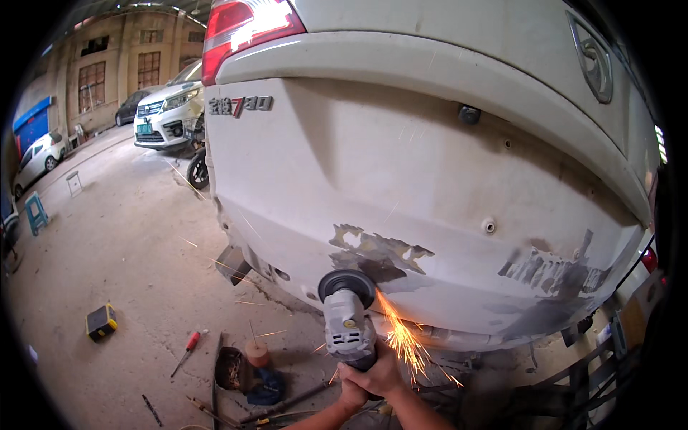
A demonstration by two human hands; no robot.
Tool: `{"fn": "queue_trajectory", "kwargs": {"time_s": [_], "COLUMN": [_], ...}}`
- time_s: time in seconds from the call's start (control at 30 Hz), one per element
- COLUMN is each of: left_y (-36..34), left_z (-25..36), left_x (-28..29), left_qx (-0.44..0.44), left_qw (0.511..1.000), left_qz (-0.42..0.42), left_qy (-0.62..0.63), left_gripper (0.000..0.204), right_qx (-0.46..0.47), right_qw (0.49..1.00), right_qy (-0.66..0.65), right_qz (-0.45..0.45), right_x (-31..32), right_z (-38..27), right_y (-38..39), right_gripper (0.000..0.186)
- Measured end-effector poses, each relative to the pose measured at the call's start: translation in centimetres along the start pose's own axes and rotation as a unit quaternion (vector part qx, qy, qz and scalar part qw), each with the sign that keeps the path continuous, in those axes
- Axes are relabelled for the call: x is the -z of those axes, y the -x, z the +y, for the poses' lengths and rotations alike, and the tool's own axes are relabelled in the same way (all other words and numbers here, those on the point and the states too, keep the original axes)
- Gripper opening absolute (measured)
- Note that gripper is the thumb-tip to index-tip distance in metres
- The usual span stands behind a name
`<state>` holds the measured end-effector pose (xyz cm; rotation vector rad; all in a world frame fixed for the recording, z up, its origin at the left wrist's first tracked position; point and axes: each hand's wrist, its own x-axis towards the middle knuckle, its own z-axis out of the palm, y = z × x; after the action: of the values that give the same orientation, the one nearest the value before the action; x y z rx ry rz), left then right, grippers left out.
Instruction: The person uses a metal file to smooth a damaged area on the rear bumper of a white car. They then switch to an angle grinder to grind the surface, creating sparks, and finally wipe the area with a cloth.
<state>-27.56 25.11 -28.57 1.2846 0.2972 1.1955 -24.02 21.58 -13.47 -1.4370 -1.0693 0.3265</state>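
Both hands are closed around the rear of a grey angle grinder [346,326]. My right hand [385,373] wraps the body from the right side. Lower and to the left, my left hand [352,389] grips the back end. The black round disc [337,282] is against the lower part of a white car tailgate [401,172], and orange sparks [405,337] spray down to the right from it. Just above the disc is a patch of stripped paint [376,254] with grey and bare areas. Another scraped grey patch [555,276] lies farther right on the tailgate.
On the floor at left lie a yellow-black box [102,322] and a red-handled screwdriver [189,347]. A dark container [233,368], a blue item [266,387] and rods sit near my arms. Black metal framing [588,387] stands at lower right. Parked cars [168,107] are behind.
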Motion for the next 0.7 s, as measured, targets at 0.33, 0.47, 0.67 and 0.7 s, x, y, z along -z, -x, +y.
{"fn": "queue_trajectory", "kwargs": {"time_s": [0.33,0.47,0.67,0.7], "left_y": [-0.9,-3.6,-2.4,-3.1], "left_z": [4.8,3.5,5.4,5.1], "left_x": [-2.3,-0.1,-1.9,-1.0], "left_qx": [0.047,-0.045,0.006,0.001], "left_qw": [0.996,0.972,0.992,0.983], "left_qz": [0.049,-0.216,-0.124,-0.178], "left_qy": [0.051,-0.077,-0.013,-0.031], "left_gripper": [0.035,0.033,0.033,0.033], "right_qx": [-0.01,0.018,0.012,0.001], "right_qw": [0.999,0.998,0.998,0.996], "right_qy": [-0.035,-0.053,-0.056,-0.08], "right_qz": [0.013,0.027,0.034,0.047], "right_x": [1.3,2.3,2.5,2.6], "right_z": [0.8,2.3,2.5,2.9], "right_y": [0.8,1.5,1.7,2.0], "right_gripper": [0.046,0.047,0.042,0.042]}}
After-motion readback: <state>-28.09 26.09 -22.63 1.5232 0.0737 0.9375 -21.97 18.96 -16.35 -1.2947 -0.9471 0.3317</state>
